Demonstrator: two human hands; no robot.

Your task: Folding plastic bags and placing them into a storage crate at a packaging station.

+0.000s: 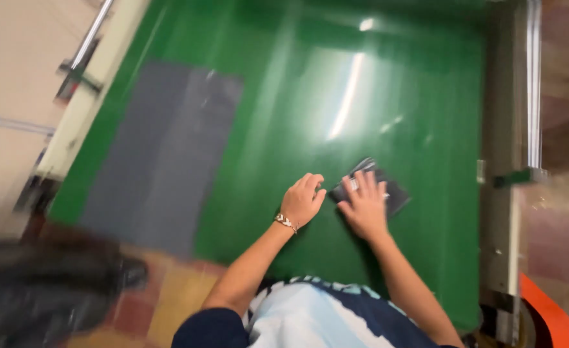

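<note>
Partly hidden: dark flat packet | under right hand | motion-blurred

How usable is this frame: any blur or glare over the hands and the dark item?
Head view: motion blur smears the whole frame; the left hand and right hand are soft-edged, the dark flat item under the right hand lacks detail; white glare streaks cross the green surface above the hands, not over them.

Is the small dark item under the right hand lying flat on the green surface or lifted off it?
Lying flat. The dark flat item rests on the green surface, with the right hand spread over it. The frame is blurred, so its kind is unclear.
</note>
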